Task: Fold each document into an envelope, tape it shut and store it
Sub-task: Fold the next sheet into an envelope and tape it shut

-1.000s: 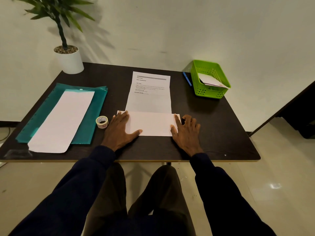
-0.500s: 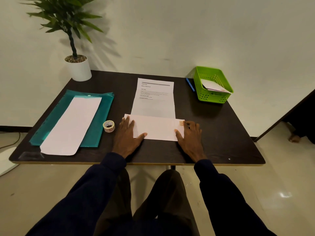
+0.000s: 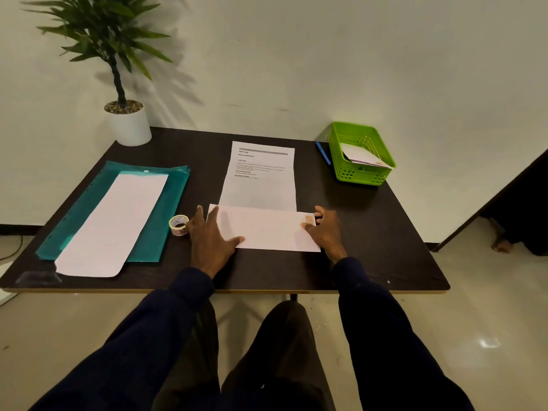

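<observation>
I'm reading this as the folding step — left hand (image 3: 212, 237) and right hand (image 3: 326, 229) pressing flat, fingers spread, holding nothing, on the document (image 3: 261, 209) at mid-frame; next I'm expecting 1 more fold upward.

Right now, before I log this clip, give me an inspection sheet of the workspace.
Surface: dark table, bare along the near edge.
Job's things: printed document with its near part folded up; tape roll beside the left hand; green basket holding an envelope; teal folder with a white sheet on it.
Clutter: potted plant, blue pen.
Hands: left hand and right hand flat on the fold's ends.
Cables: one at the far-left floor edge.
Surroundings: plain wall, tiled floor.
</observation>
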